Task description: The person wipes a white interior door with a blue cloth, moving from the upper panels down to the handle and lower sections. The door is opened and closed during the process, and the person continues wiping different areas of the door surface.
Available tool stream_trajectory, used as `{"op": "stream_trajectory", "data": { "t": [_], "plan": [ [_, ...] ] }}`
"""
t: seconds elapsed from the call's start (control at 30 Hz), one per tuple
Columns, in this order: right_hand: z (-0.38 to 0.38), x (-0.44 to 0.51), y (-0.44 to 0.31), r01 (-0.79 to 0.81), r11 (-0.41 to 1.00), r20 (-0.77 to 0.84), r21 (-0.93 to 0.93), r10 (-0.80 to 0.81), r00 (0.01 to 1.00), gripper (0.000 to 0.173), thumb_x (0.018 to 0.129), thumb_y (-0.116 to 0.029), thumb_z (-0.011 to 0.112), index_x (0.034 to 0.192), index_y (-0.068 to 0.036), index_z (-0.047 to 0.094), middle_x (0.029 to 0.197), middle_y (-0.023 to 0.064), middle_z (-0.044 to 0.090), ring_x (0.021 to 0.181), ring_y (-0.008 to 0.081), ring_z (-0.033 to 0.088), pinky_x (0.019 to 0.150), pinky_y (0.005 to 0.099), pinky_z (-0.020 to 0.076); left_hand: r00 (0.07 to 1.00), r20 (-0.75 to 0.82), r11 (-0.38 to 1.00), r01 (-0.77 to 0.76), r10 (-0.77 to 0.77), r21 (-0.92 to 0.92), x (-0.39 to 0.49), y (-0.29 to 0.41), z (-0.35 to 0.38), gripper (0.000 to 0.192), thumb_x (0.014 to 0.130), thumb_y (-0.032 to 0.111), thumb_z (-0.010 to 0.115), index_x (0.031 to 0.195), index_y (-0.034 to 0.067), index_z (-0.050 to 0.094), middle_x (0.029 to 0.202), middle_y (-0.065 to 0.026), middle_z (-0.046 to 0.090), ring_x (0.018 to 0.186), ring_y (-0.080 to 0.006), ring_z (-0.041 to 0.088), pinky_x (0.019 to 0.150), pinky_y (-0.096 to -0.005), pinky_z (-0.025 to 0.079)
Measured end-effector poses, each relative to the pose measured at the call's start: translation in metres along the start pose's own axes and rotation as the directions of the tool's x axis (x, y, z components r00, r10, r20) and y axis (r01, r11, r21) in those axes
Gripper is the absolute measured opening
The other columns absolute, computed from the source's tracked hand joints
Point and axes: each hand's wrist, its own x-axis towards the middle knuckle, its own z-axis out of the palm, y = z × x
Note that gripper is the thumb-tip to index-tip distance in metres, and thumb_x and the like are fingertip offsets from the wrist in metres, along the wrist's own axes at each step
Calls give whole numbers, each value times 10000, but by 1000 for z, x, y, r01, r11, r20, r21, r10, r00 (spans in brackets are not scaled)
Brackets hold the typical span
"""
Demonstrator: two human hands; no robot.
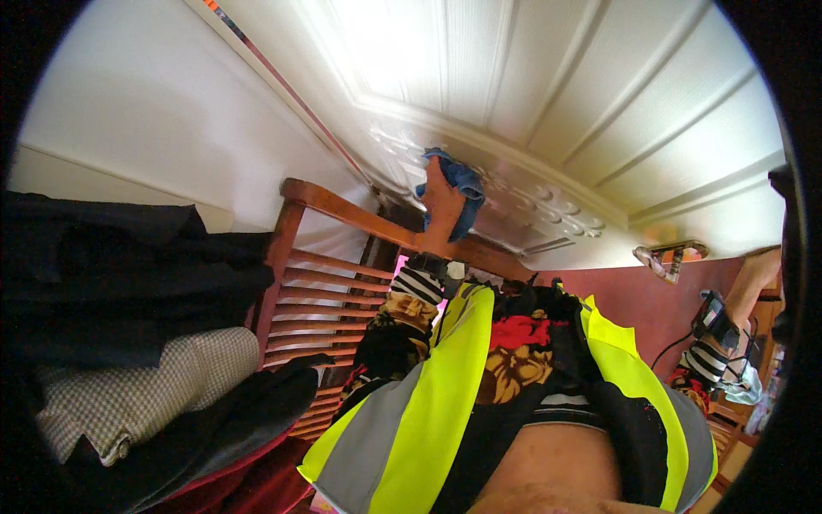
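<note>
My left hand [443, 199] grips a crumpled blue cloth [472, 183]. It presses the cloth against the moulded scrollwork on a white panelled door [565, 122]. Far to the right, my right hand [765, 266] is mostly cut off by the picture's rim, close to the door's edge; only the wrist and part of the hand show, so its fingers cannot be made out. A metal lever door handle [671, 258] sticks out from the door between my two arms.
Below my left arm stands a slatted wooden frame [334, 283] with a top rail. Dark garments [128, 270] and a checked garment [192, 366] hang at the left, by a white wall [160, 115]. Behind the door's edge is a reddish surface [681, 302].
</note>
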Motion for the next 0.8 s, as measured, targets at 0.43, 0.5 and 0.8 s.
{"op": "stream_trajectory", "data": {
  "t": [0.43, 0.5, 0.8],
  "plan": [
    [7, -4, -6, -6, 999, -103, -39, 2, 995, 668, 893, -521, 348, 1255, 37, 411, 1249, 168, 462, 1084, 293, 456, 925, 373, 354, 969, 123, 471, 212, -212, -856, 11, 2, 16, 546, 775, 157, 634, 1221, 0, 361, 1101, -117, 503, 1008, -202, 479, 903, -296, 372],
    [8, -3, -7, 6, 997, -166, -71, -17, 986, 668, 892, -525, 350, 1251, 34, 418, 1238, 164, 474, 1071, 292, 467, 919, 369, 362, 976, 98, 507, 186, -196, -842, 14, 4, 14, 569, 779, 181, 638, 1238, 1, 354, 1119, -120, 498, 1010, -210, 480, 905, -301, 374],
    [1, 2, 0, -1, 1000, -88, -4, 0, 996, 619, 894, -481, 372, 1231, 35, 431, 1218, 146, 490, 1066, 283, 470, 904, 367, 372, 967, -91, 971, -238, 238, 13, -3, 13, -7, 705, 669, -26, 578, 1318, 11, 306, 1232, -250, 429, 1123, -429, 426, 920, -422, 382]
  ]
}}
